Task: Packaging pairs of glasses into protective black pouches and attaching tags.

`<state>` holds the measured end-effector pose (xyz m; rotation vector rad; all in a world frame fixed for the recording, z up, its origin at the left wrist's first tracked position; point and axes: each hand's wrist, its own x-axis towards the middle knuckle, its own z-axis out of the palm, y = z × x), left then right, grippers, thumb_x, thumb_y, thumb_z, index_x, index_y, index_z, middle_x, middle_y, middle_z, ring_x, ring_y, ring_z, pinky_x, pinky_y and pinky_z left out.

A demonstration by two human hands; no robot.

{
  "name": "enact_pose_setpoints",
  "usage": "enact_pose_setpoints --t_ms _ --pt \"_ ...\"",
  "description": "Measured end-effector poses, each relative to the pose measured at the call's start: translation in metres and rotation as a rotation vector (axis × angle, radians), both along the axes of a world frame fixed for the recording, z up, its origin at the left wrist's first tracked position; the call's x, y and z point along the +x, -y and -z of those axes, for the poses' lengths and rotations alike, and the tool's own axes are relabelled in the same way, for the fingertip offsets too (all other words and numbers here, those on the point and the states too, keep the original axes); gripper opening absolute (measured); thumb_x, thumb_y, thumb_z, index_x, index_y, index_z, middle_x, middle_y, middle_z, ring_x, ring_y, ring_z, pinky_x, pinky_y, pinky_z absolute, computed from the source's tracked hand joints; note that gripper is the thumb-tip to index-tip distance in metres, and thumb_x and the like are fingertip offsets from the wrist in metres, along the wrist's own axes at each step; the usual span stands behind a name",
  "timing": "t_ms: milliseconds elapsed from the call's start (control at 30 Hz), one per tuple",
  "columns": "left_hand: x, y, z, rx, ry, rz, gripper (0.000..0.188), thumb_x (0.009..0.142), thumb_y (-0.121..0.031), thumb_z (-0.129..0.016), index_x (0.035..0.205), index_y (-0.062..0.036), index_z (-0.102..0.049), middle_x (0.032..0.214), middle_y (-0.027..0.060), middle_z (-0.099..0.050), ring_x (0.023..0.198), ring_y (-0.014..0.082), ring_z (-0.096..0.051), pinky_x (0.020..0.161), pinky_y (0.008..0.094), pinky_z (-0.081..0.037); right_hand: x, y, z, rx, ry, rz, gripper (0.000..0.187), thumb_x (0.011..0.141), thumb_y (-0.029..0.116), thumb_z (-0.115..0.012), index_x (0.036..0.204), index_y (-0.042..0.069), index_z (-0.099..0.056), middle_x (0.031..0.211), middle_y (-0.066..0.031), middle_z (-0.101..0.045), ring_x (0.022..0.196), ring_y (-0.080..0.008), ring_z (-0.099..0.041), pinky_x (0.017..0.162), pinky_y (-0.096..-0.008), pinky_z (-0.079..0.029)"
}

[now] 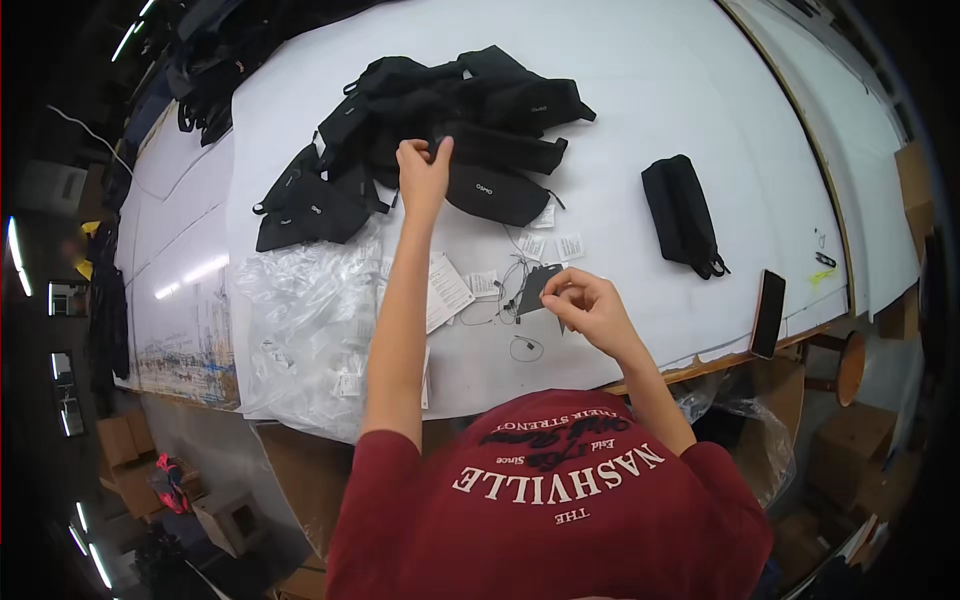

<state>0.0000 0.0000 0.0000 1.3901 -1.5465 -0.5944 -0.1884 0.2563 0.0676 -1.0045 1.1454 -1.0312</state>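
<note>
At the near side of a heap of black fabric pouches (497, 192), my left hand (424, 178) is raised with curled fingers and the thumb upright. Dark fabric shows between the thumb and fingers; the exact grip is partly hidden. My right hand (592, 308) is closed in a pinch at the edge of black hang tags (538, 287), lower and to the right. Thin dark tag strings (512, 282) lie tangled beside them. A single loop of string (526, 348) lies nearer to me.
Clear plastic bags (300, 320) are piled at the left, beside a white printed sheet (446, 292). Small white labels (569, 246) lie near the pouches. One black pouch (682, 215) lies apart at right. A phone (768, 313) rests at the table's edge.
</note>
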Motion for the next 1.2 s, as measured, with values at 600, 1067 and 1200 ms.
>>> enact_pose_setpoints --t_ms 600,1067,1200 --pt "0.010 -0.203 -0.079 0.361 -0.494 0.610 0.032 0.086 -0.002 -0.057 0.118 -0.0001 -0.062 0.090 0.0046 -0.065 0.077 0.0073 -0.054 0.072 0.0220 -0.045 0.020 -0.003 -0.011 -0.275 -0.303 0.275 0.010 0.083 0.012 -0.065 0.089 0.004 -0.063 0.054 0.0026 -0.050 0.047 -0.0033 -0.042 0.047 -0.0216 -0.032" --pt "0.017 -0.257 -0.066 0.074 -0.250 0.295 0.009 0.082 -0.005 -0.066 0.090 -0.0022 -0.067 0.080 0.0024 -0.060 0.066 0.0072 -0.048 0.060 0.0209 -0.038 0.038 -0.027 -0.011 -0.379 -0.546 0.050 0.011 0.082 0.012 -0.066 0.089 0.006 -0.062 0.060 -0.0031 -0.055 0.052 -0.0126 -0.051 0.051 -0.0252 -0.040" --pt "0.018 -0.263 -0.084 0.189 -0.660 0.225 0.006 0.088 -0.006 -0.060 0.092 -0.0022 -0.059 0.088 0.0031 -0.059 0.068 0.0071 -0.048 0.062 0.0205 -0.038 0.021 -0.026 -0.003 -0.178 0.206 0.063 0.011 0.086 0.007 -0.062 0.094 0.006 -0.054 0.082 0.0007 -0.056 0.076 -0.0064 -0.049 0.067 -0.0204 -0.038"
